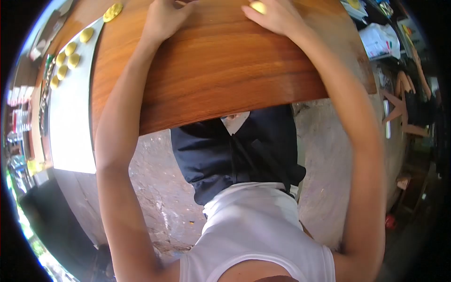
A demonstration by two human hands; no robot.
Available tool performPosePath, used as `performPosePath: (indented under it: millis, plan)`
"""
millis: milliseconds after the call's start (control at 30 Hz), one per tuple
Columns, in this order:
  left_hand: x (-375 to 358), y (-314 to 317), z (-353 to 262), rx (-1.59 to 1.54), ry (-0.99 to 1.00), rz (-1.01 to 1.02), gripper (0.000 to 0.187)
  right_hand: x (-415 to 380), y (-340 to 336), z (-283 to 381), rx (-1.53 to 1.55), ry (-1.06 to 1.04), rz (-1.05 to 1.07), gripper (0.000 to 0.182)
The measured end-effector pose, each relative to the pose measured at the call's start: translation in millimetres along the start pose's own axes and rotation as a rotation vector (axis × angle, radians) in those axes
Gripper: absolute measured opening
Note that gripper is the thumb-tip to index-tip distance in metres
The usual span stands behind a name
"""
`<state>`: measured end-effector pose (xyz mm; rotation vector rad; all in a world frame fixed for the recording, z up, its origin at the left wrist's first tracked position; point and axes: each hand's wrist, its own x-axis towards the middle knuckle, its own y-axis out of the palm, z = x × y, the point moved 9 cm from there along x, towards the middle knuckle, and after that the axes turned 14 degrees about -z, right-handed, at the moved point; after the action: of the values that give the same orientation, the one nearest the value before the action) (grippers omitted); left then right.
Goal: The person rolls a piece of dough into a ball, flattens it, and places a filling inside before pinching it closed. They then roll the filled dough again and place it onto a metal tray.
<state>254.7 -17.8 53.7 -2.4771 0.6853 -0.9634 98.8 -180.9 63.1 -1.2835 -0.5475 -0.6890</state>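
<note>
My left hand (164, 19) rests on the wooden tabletop (221, 70) at the top of the head view; its fingertips are cut off by the frame edge, so whether it holds anything is hidden. My right hand (275, 16) lies on the same tabletop, fingers closed around a small yellow dough piece (257, 6). Both arms reach forward over the table's near edge.
A metal tray (70, 122) at the left carries several flat yellow dough rounds (73, 58). One more yellow round (112, 11) lies near the tray's top. My dark shorts and white shirt show below the table. Cluttered shelves stand at the right, stone floor beneath.
</note>
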Motion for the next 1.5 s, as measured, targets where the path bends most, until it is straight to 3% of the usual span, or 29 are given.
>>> performPosePath:
  millis: [100, 167, 233, 267, 333, 467, 567, 700, 767, 800, 900, 933, 967, 1033, 1133, 1200, 1233, 1300, 1367, 1433, 1500]
  plan:
    - [4.3, 5.1, 17.2, 0.015, -0.046, 0.042, 0.030, 31.3, 29.9, 28.2, 0.035, 0.041, -0.096, 0.022]
    - [4.4, -8.8, 11.5, 0.017, 0.057, -0.057, 0.033, 17.4, 26.2, 75.7, 0.172, -0.107, -0.114, 0.021]
    - [4.5, -8.5, 10.5, 0.036, 0.032, -0.066, 0.033, -14.2, 3.9, 110.4, 0.246, -0.233, -0.006, 0.016]
    - [3.1, -8.9, 10.3, 0.060, 0.011, -0.063, 0.034, -26.4, -17.8, 121.2, 0.310, -0.336, -0.050, 0.016]
    - [2.3, -13.0, -5.0, 0.044, -0.059, -0.054, 0.031, -38.8, -30.6, 91.8, 0.238, -0.286, 0.044, 0.016]
    - [0.4, -5.0, -10.4, 0.009, -0.010, -0.031, 0.028, -1.7, -5.0, 7.6, 0.036, -0.109, -0.055, 0.019]
    - [0.0, -2.5, -8.4, -0.001, -0.083, -0.004, 0.027, 22.0, 20.3, 41.7, 0.130, -0.037, -0.068, 0.019]
    - [3.3, -9.7, -12.9, 0.020, 0.019, -0.062, 0.030, -18.6, -25.3, 118.5, 0.312, -0.254, 0.045, 0.018]
    - [-2.4, -14.2, -10.8, 0.092, 0.033, -0.073, 0.031, -34.5, -35.1, 90.0, 0.307, -0.318, 0.039, 0.019]
    - [-3.2, -13.9, -11.8, 0.049, 0.003, -0.059, 0.033, -29.5, -35.2, 70.7, 0.170, -0.163, 0.093, 0.018]
    - [-2.2, -5.9, -18.2, 0.042, 0.018, -0.022, 0.033, 2.9, -5.5, 21.2, -0.006, -0.135, -0.021, 0.019]
    - [-1.9, -4.7, -13.9, 0.019, -0.011, -0.019, 0.031, 15.2, 6.9, 16.5, 0.036, -0.042, -0.016, 0.021]
    - [-2.1, -4.3, -11.1, -0.001, -0.043, -0.018, 0.030, 26.2, 21.8, 19.2, 0.081, 0.048, -0.013, 0.022]
    - [-2.5, -5.1, -13.9, 0.011, -0.009, -0.027, 0.028, 24.6, 26.3, 60.8, 0.205, -0.155, -0.132, 0.021]
    - [-2.7, -9.3, -7.9, -0.080, -0.131, -0.029, 0.028, -15.1, -17.3, 112.4, 0.327, -0.276, -0.032, 0.018]
    - [-1.7, -8.3, -16.2, 0.043, 0.032, -0.014, 0.028, -31.6, -34.6, 92.6, 0.292, -0.137, 0.085, 0.018]
    - [-3.3, -7.5, -6.4, 0.055, 0.011, -0.017, 0.028, -32.1, -41.7, 79.5, 0.216, -0.239, 0.010, 0.018]
    - [-0.5, -3.8, -11.8, -0.016, 0.079, -0.068, 0.029, -20.2, -33.4, 37.5, 0.016, -0.251, -0.029, 0.020]
    - [-3.3, -2.3, -25.7, 0.074, 0.114, -0.029, 0.027, 5.8, -6.9, 8.3, 0.020, -0.109, -0.075, 0.023]
    - [-5.4, -0.6, -9.1, 0.007, -0.129, 0.021, 0.025, 22.6, 22.3, 22.1, 0.125, -0.089, -0.097, 0.026]
    - [-2.2, -1.7, -7.7, -0.032, -0.017, -0.006, 0.022, 15.3, 31.8, 74.3, 0.289, -0.117, -0.019, 0.026]
